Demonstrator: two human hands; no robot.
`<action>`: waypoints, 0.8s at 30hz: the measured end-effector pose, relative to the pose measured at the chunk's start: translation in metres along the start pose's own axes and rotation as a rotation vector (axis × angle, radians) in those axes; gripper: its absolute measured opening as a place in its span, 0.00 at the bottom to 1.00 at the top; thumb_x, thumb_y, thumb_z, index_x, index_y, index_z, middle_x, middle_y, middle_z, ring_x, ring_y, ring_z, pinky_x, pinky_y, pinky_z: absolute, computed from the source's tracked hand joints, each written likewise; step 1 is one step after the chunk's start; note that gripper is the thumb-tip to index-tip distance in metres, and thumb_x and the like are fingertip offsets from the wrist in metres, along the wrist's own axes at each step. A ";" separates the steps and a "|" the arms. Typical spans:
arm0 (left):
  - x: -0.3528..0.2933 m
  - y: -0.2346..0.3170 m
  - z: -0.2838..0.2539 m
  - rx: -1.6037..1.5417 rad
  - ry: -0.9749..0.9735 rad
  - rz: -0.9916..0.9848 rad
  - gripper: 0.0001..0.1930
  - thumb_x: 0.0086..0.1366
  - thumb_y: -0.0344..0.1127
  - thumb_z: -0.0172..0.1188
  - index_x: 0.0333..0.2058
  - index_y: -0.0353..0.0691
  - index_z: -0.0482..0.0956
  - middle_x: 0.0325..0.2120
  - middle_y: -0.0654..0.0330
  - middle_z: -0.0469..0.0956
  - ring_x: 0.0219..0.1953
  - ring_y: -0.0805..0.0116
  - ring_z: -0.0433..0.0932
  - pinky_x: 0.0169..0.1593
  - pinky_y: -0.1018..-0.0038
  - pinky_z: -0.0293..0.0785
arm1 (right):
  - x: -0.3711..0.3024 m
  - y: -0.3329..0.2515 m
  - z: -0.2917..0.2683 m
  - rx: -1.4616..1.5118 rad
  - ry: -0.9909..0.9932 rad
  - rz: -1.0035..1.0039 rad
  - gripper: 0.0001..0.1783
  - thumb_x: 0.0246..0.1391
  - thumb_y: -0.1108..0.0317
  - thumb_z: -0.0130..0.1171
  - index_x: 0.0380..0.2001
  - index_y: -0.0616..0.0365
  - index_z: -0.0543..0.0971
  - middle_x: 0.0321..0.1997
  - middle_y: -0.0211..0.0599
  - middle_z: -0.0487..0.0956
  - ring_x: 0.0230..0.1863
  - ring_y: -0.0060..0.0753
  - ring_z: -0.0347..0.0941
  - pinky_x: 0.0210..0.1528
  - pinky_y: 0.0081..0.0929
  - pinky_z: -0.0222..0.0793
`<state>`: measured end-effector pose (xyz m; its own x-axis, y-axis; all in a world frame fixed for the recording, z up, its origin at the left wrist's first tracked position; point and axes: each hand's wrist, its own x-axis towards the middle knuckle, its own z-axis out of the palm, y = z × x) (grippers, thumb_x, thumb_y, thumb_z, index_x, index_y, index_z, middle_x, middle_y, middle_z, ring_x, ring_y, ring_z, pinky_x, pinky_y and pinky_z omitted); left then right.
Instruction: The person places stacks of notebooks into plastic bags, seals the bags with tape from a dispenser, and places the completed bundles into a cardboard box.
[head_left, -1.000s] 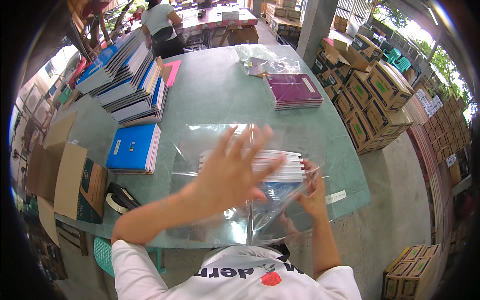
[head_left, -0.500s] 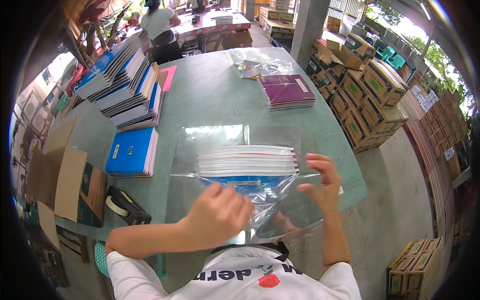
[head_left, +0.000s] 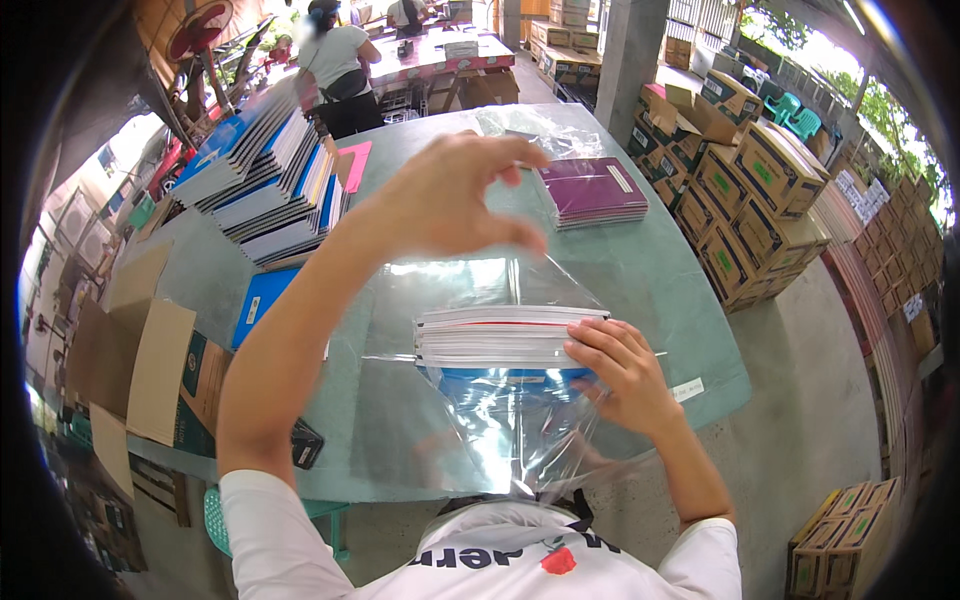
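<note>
On the table before me lies a stack of blue-covered notebooks (head_left: 495, 340) in a clear plastic sheet or bag (head_left: 500, 430), page edges and spines facing up and away. My right hand (head_left: 630, 378) rests at the stack's right end, fingers stretched over the plastic and the notebooks' edges, thumb low by the blue cover. Raised beyond the stack is my left hand (head_left: 450, 195), slightly blurred, with thumb and fingers apart and nothing visible between them. A fold of the plastic peaks just under its thumb.
A tall pile of notebooks (head_left: 265, 190) leans at the left, with a blue notebook (head_left: 262, 295) nearer. Purple notebooks (head_left: 595, 190) sit far right beside loose plastic (head_left: 540, 125). An open carton (head_left: 150, 370) and a partly hidden tape dispenser (head_left: 306, 443) are at left. Cartons (head_left: 745, 200) stand right.
My left hand has swung up and away from the near side of the plastic to beyond the stack. My right hand has come down onto the notebooks' right end. The view has shifted slightly.
</note>
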<state>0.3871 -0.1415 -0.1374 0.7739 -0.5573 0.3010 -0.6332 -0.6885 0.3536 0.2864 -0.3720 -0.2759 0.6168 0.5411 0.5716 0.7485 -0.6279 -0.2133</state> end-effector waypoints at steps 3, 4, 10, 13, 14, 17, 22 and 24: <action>0.000 -0.013 0.028 0.304 -0.115 0.174 0.15 0.48 0.32 0.62 0.37 0.42 0.75 0.24 0.57 0.78 0.29 0.61 0.78 0.34 0.65 0.72 | 0.004 -0.002 0.000 -0.016 -0.024 -0.018 0.25 0.34 0.71 0.63 0.43 0.54 0.73 0.51 0.34 0.72 0.54 0.36 0.66 0.57 0.38 0.59; -0.001 -0.013 0.030 0.383 -0.219 0.156 0.11 0.49 0.32 0.62 0.34 0.40 0.77 0.24 0.58 0.79 0.28 0.62 0.78 0.33 0.67 0.73 | 0.006 -0.004 0.000 -0.016 -0.026 -0.035 0.25 0.34 0.71 0.63 0.43 0.54 0.73 0.51 0.34 0.72 0.54 0.36 0.66 0.57 0.38 0.59; -0.087 -0.042 -0.038 -0.174 0.151 -0.123 0.08 0.45 0.27 0.65 0.24 0.39 0.75 0.22 0.65 0.76 0.29 0.76 0.76 0.35 0.79 0.70 | -0.004 -0.001 0.003 0.047 0.029 0.101 0.27 0.34 0.67 0.65 0.43 0.53 0.73 0.51 0.33 0.73 0.55 0.36 0.66 0.58 0.38 0.58; -0.165 -0.061 0.026 0.016 0.117 -0.005 0.23 0.37 0.32 0.71 0.38 0.41 0.77 0.40 0.59 0.74 0.46 0.65 0.71 0.49 0.70 0.67 | 0.001 -0.004 0.001 0.068 0.031 0.064 0.28 0.30 0.63 0.67 0.42 0.53 0.74 0.50 0.34 0.73 0.54 0.37 0.67 0.57 0.38 0.59; -0.175 -0.060 0.044 0.062 0.160 0.027 0.26 0.38 0.32 0.70 0.41 0.42 0.76 0.43 0.59 0.72 0.48 0.63 0.69 0.50 0.68 0.66 | 0.005 -0.004 0.001 0.083 0.045 0.046 0.28 0.28 0.62 0.68 0.40 0.53 0.76 0.49 0.33 0.73 0.53 0.37 0.67 0.56 0.38 0.59; -0.170 -0.055 0.084 0.193 0.267 0.186 0.27 0.41 0.32 0.68 0.45 0.42 0.75 0.46 0.59 0.72 0.50 0.59 0.69 0.53 0.63 0.65 | 0.017 -0.007 0.002 0.095 0.031 0.012 0.28 0.25 0.59 0.70 0.37 0.53 0.77 0.45 0.32 0.73 0.50 0.38 0.67 0.53 0.38 0.59; -0.143 -0.038 0.099 -0.095 0.186 0.392 0.23 0.46 0.34 0.65 0.44 0.41 0.75 0.45 0.56 0.74 0.51 0.56 0.70 0.54 0.62 0.64 | 0.019 -0.007 0.000 0.165 -0.012 0.096 0.32 0.26 0.48 0.70 0.39 0.51 0.79 0.37 0.29 0.73 0.41 0.37 0.66 0.50 0.34 0.60; -0.146 -0.038 0.093 -0.327 0.187 0.354 0.23 0.47 0.35 0.65 0.44 0.39 0.74 0.44 0.56 0.74 0.48 0.58 0.71 0.54 0.65 0.64 | 0.026 -0.007 -0.013 0.256 -0.172 0.100 0.30 0.22 0.60 0.71 0.38 0.51 0.78 0.36 0.29 0.71 0.42 0.38 0.66 0.49 0.38 0.60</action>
<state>0.2997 -0.0773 -0.2773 0.5155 -0.6166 0.5950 -0.8492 -0.2750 0.4507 0.2937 -0.3605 -0.2493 0.7059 0.5843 0.4004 0.7059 -0.5332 -0.4663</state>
